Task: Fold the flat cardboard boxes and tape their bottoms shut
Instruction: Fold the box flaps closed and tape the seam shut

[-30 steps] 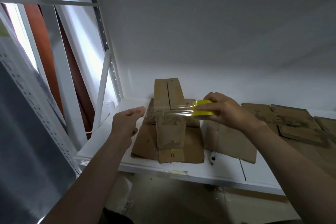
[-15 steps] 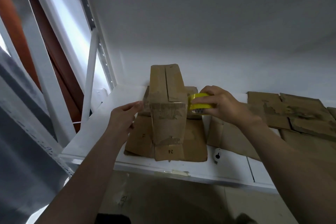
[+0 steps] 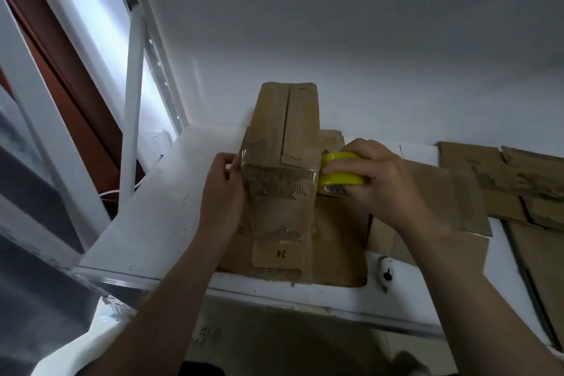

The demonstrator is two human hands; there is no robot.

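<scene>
**Left hand (image 3: pixel 224 189) pins tape end, right hand (image 3: pixel 384 183) holds the roll**

Head view:
- Left hand lies against the left wall of the cardboard box (image 3: pixel 283 131). It grips nothing. The fingertips press the end of the clear tape strip (image 3: pixel 280 175) at the upper near corner.
- Right hand is curled round the yellow tape roll (image 3: pixel 338 178), which sits just beside the box's right wall.
- Strip runs taut from the left corner across the box's near top edge to the roll.
- Box stands upright on a flat cardboard sheet (image 3: pixel 338 253) at the front of the white shelf (image 3: pixel 146 223).
- Its upward-facing flaps are closed with a seam down the middle, so the inside is hidden.
- Flap marked "24" (image 3: pixel 282 253) lies at the box's foot.
- More flat cardboard (image 3: pixel 503 174) lies further right on the shelf.
</scene>
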